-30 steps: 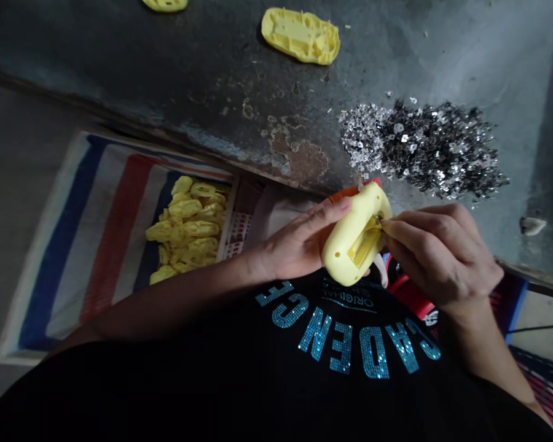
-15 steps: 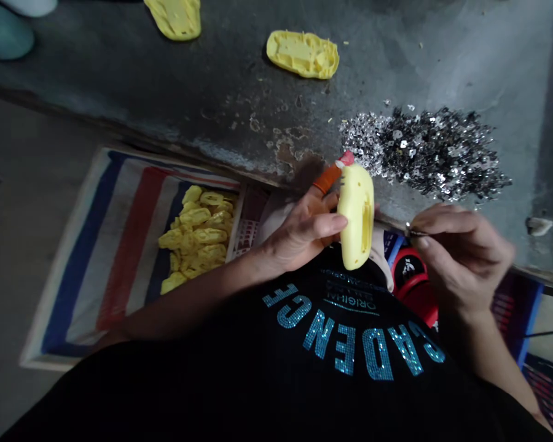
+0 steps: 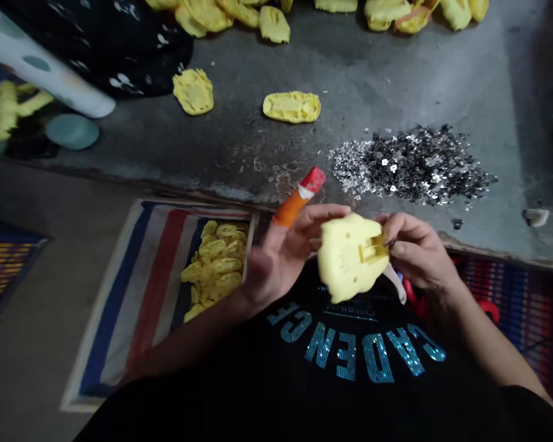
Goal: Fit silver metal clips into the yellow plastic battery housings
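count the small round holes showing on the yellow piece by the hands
2: the upper hole and lower hole, left of the slot in the yellow piece. More may be hidden.

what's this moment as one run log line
left hand: open, by yellow part | right hand: at part's slot | metal bits: heaped on table

Yellow shell (image 3: 341,258): pale plastic with blunt corners, slightly blurred
Upper face: two small round holes and an open, narrow recess, turned up towards you
Pose: tilted, off the counter (image 3: 239,153), in front of your shirt (image 3: 281,380)
Grip: your right fingers (image 3: 405,252) pinch its recess end
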Available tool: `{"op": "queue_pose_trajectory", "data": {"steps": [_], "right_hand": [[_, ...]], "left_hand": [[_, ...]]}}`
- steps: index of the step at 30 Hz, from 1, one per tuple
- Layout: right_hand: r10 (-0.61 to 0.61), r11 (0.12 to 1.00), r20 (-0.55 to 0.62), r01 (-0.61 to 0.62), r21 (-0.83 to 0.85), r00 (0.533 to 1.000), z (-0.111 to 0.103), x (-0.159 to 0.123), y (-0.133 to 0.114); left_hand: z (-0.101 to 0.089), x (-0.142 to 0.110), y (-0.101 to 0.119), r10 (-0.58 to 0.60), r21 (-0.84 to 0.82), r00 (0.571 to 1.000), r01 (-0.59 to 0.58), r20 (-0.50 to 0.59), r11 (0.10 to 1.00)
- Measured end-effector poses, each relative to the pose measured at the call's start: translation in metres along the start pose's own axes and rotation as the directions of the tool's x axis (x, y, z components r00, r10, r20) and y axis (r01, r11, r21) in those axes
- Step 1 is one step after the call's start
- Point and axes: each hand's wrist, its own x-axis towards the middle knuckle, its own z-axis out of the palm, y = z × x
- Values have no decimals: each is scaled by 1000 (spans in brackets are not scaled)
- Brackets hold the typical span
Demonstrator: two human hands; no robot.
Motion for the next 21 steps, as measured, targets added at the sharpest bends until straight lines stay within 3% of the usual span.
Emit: {"op": "queue_pose_trajectory", "data": {"steps": [2,3,5,7,8,10,12,14,17,21], "right_hand": [[-23,979,143,52,-199,989,-5,5,-21],[-17,948,217,85,-306,976,-7,9,-31],[-10,863,336,178,-473,942,-9,16,-46],[-16,793,404,258,-553,915,-11,21,-53],[-21,774,420,281,-568,907,-12,22,-55],[-63,757,403,307,-577,913,-15,21,-54],[-173,722,320,341,-602,931,-17,16,-51],[-324,645,235,395,-654,917,-18,9,-45],[-472,419,266,479,-771,840,-15,1,-36],[-531,42,419,517,-855,736,-10,-1,-30]], "left_hand": [[-2,5,12,-175,11,983,175,50,985],[-3,9,15,-281,23,952,280,120,960],[-6,16,16,-503,36,810,517,302,855],[-8,21,12,-556,13,722,606,411,796],[-8,21,9,-548,-16,715,614,433,789],[-7,20,4,-503,-103,750,594,429,798],[-5,18,0,-470,-190,783,576,408,795],[-3,17,-3,-463,-244,795,575,391,781],[0,20,-4,-475,-252,786,590,395,767],[5,23,-5,-442,-206,766,580,466,788]]}}
